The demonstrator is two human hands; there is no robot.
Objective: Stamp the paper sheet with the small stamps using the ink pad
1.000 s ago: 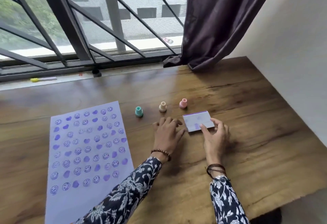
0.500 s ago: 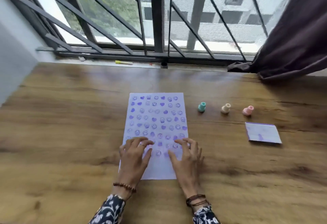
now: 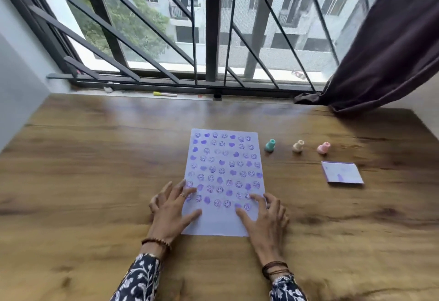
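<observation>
A pale paper sheet (image 3: 224, 158) covered with purple smiley and heart prints lies on the wooden table. My left hand (image 3: 172, 209) rests flat on its lower left corner, fingers spread. My right hand (image 3: 264, 217) lies flat on the lower right corner, fingers apart. Neither holds anything. To the right of the sheet stand three small stamps in a row: a teal stamp (image 3: 270, 145), a cream stamp (image 3: 298, 146) and a pink stamp (image 3: 323, 148). The ink pad (image 3: 342, 172), white with purple smears, lies in front of the pink stamp.
The wooden table (image 3: 95, 170) runs to a barred window at the back. A yellow-capped marker (image 3: 164, 94) lies on the sill. A dark curtain (image 3: 380, 62) hangs at the back right, its hem touching the table. Walls close in on both sides.
Both hands left the ink pad and moved left onto the sheet's lower end. Since then they have spread out toward its two bottom corners. The camera view swung left.
</observation>
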